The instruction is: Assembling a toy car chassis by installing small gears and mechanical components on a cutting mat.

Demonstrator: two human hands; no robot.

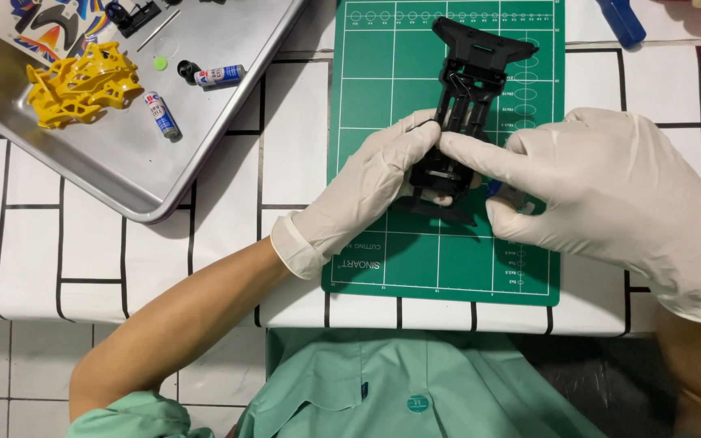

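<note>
Both hands wear white gloves and work over a green cutting mat (383,89) on a white grid-lined tabletop (83,243). Left hand (367,186) grips the near end of a black model car chassis (468,97) from its left side, fingers curled against it. Right hand (610,186) pinches the same end from the right, index finger pressed to the frame; a small blue part shows under its fingers. To the upper left, a metal tray (123,170) holds a yellow car body (81,83) and two small batteries (164,115).
</note>
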